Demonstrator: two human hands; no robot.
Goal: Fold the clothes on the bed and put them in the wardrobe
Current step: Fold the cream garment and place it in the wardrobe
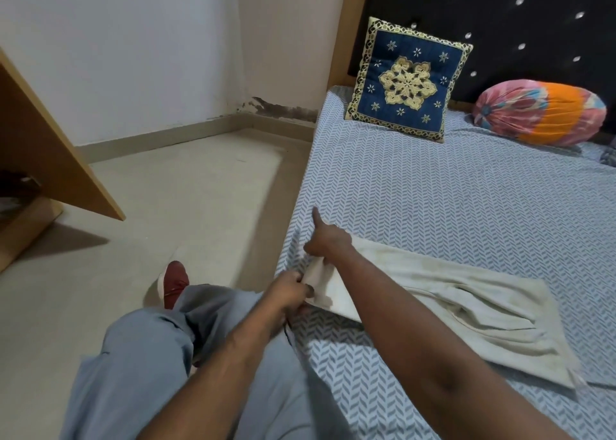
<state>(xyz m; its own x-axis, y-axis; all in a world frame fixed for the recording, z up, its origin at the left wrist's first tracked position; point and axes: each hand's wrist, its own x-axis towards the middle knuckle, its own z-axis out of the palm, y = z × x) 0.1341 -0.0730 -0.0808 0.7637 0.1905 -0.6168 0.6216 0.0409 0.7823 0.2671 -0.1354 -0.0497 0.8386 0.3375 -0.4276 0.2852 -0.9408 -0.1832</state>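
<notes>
Cream garment lies flat on the bed, short of the blue cushion, its long axis slanting right from the bed's edge. Left hand and right hand pinch its edge end in curled fingers, with one right finger outstretched.

Pale walls — beige floor

garment cream — perhaps stained | bedsheet blue-white herringbone | cushion navy, gold floral | bolster pink-orange
</notes>
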